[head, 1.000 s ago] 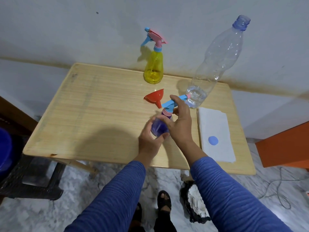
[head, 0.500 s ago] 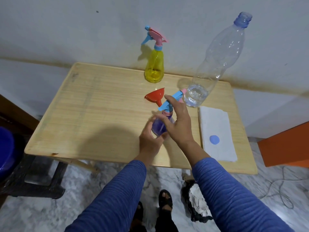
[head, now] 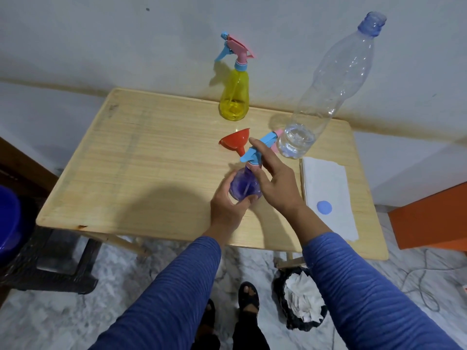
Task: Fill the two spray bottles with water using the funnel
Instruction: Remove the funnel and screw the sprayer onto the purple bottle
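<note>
A purple spray bottle with a blue and pink trigger head stands on the wooden table near its front edge. My left hand grips its body from the left. My right hand pinches the collar below the head, with the index finger lying straight over the trigger. A red funnel lies on its side just behind. At the back stands a yellow spray bottle with its head on. To the right stands a tall clear bottle, uncapped, with a little water at the bottom.
A white paper sheet with a blue cap on it lies at the table's right side. On the floor are a bin with crumpled paper, a blue tub to the left and an orange box to the right.
My right hand has loosened from a full grasp over the trigger head to a lighter hold at the collar, index finger now stretched out. The trigger head has turned a little. My left hand keeps its hold.
</note>
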{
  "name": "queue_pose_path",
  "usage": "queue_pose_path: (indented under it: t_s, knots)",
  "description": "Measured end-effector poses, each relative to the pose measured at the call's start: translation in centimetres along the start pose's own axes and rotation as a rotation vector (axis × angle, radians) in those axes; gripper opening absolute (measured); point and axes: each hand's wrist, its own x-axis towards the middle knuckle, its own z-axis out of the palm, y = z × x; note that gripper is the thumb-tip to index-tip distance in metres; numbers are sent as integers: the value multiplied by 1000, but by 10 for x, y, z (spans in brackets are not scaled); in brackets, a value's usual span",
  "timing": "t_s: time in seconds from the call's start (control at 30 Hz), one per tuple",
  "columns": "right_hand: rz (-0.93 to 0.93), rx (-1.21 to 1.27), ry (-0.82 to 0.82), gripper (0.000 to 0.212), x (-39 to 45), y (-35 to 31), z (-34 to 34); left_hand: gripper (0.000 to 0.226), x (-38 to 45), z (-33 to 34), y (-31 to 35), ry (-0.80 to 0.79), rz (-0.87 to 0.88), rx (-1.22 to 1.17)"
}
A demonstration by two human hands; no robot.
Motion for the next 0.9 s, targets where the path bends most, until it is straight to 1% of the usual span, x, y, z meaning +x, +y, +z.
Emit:
queue_pose_path:
  t_s: [0.1, 0.17, 0.23, 0.3, 0.37, 0.4, 0.5, 0.57, 0.73, 0.83, 0.9]
  knots:
    - [-4, -14, 101, 46, 4, 1, 7, 75, -1, 0, -2, 3, -4, -6]
    - [3, -55, 131, 49, 6, 2, 11, 74, -1, 0, -2, 0, -6, 2]
    - [-17, -84, 110, 54, 5, 3, 8, 75, -1, 0, -2, -11, -9, 9]
    - [-44, -62, 55, 50, 1, 4, 2, 72, -1, -1, 1, -14, -11, 8]
    - [-2, 17, 27, 47, -1, 4, 0, 72, 0, 0, 1, -4, -9, 5]
    - [13, 33, 53, 46, 1, 3, 1, 73, 0, 0, -1, -1, -9, 4]
    - [7, -49, 177, 43, 4, 0, 12, 76, 0, 0, -3, -11, -26, 7]
    - [39, -27, 217, 44, 3, -3, 17, 76, 0, 0, -3, -9, -30, 15]
    - [-10, 25, 155, 49, -6, 2, 14, 73, 1, 1, 0, -2, -29, -7]
    - [0, 11, 197, 45, -1, 0, 16, 74, 0, 2, -2, 6, -30, -10]
    - [42, -17, 215, 46, 3, -1, 17, 72, -1, 1, 0, 2, -28, 11]
